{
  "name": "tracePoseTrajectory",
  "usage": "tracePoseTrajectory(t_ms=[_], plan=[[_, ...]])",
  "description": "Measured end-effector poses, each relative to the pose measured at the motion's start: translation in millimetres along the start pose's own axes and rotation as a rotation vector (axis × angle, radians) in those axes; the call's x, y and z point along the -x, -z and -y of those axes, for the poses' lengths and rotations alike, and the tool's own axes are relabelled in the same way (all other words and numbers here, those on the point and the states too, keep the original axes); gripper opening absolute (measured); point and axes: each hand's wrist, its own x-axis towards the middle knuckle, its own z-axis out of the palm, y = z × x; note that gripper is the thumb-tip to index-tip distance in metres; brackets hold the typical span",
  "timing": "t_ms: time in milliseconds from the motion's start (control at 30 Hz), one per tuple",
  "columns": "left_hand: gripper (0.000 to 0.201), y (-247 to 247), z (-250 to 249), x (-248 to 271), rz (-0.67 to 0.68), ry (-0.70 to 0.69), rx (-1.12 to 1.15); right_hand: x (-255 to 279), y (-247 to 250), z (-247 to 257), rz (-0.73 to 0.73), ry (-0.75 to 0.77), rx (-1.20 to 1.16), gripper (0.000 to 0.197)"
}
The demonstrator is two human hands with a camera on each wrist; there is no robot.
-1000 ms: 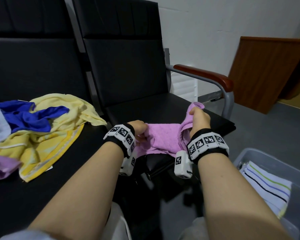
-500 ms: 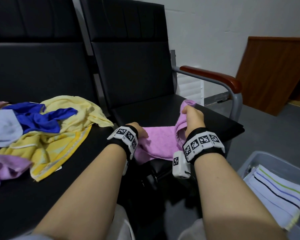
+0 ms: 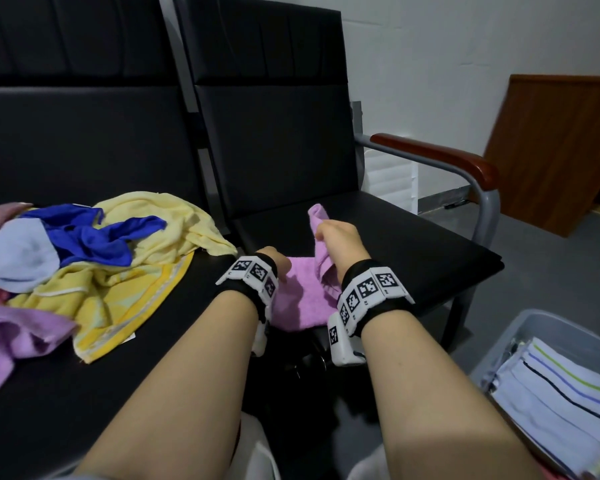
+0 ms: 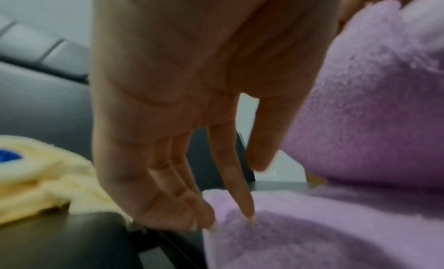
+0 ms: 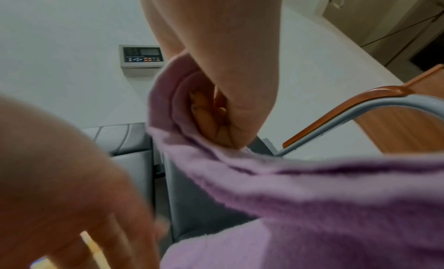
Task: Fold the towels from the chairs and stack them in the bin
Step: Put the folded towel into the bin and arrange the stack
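At nine o'clock of the head view, a heap of unfolded towels (image 3: 84,258) lies on the left black chair seat (image 3: 66,393): a yellow towel (image 3: 142,271) under a crumpled blue cloth (image 3: 94,237), a pale blue one (image 3: 14,254) and a lilac one (image 3: 18,337). At centre, my left hand (image 3: 274,259) presses straight fingers (image 4: 242,187) down on the pink towel (image 3: 300,296), which lies at the front edge of the right chair seat (image 3: 413,244); this hand is released, not clenched. Just to its right, my right hand (image 3: 340,240) is clenched around a bunched corner of the same pink towel, lifted off the seat, the cloth hanging to the flat part. At five o'clock, the grey plastic bin (image 3: 520,334) on the floor holds a folded white striped towel (image 3: 561,400).
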Motion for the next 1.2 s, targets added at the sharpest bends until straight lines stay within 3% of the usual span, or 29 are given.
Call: tracePoseTrajectory(t_ms=[67,133,233,367,600,733,867,1000,1200], plan=[[0.062,1,1,1,0.093,0.029,0.227,3,-7,-1,0.049,0.013,0.059,0.023],[0.076,2,2,-3,0.054,0.037,0.328,4,-13,-4,0.108,0.025,0.126,0.026],[0.068,6,0,-3,0.041,0.045,0.451,2,-20,-10,0.216,0.018,0.147,0.025],[0.05,4,5,-2,0.008,-0.019,0.319,-3,-20,-13,0.233,-0.061,0.223,0.019],[0.058,9,4,16,-0.006,-0.059,-0.241,-22,14,-23,-0.061,-0.065,0.307,0.016],[0.059,6,1,21,-0.007,-0.092,-0.312,-24,36,-30,-0.141,-0.124,0.468,0.026],[0.065,8,-2,19,-0.004,-0.115,-0.307,-28,51,-42,-0.031,-0.223,0.684,0.038],[0.053,5,-3,17,0.019,-0.122,-0.28,-23,63,-51,0.076,-0.285,0.556,0.058],[0.044,4,-3,19,0.059,-0.107,-0.111,-20,68,-54,0.066,-0.306,0.477,0.07]])
